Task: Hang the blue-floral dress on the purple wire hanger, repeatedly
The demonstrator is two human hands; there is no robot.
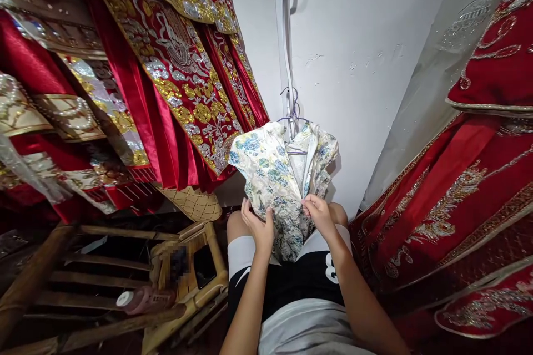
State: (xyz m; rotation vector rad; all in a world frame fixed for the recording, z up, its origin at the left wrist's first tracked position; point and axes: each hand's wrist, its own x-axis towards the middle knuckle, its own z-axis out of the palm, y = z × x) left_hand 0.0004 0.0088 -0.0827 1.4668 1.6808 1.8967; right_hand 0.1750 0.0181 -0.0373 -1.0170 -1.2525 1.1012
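Observation:
A cream floral short-sleeved top (268, 163) with blue and yellow flowers hangs in front of me on a thin purple hanger (295, 108). Its front opening gapes at the neck, and the lower part falls in folds between my knees. My left hand (260, 231) rests against the left side of the top, thumb and fingers spread apart. With thumb and fingertips, my right hand (318, 213) pinches the edge of the front opening near the waist. The tips of some right fingers are hidden in the cloth.
Red embroidered garments hang at left (179, 61) and right (458, 205). Behind the top is a white wall (353, 39) with a hanging white strap (286, 28). A bamboo chair (220, 255) at lower left bears a dark phone (205, 266) and a pink bottle (147, 299).

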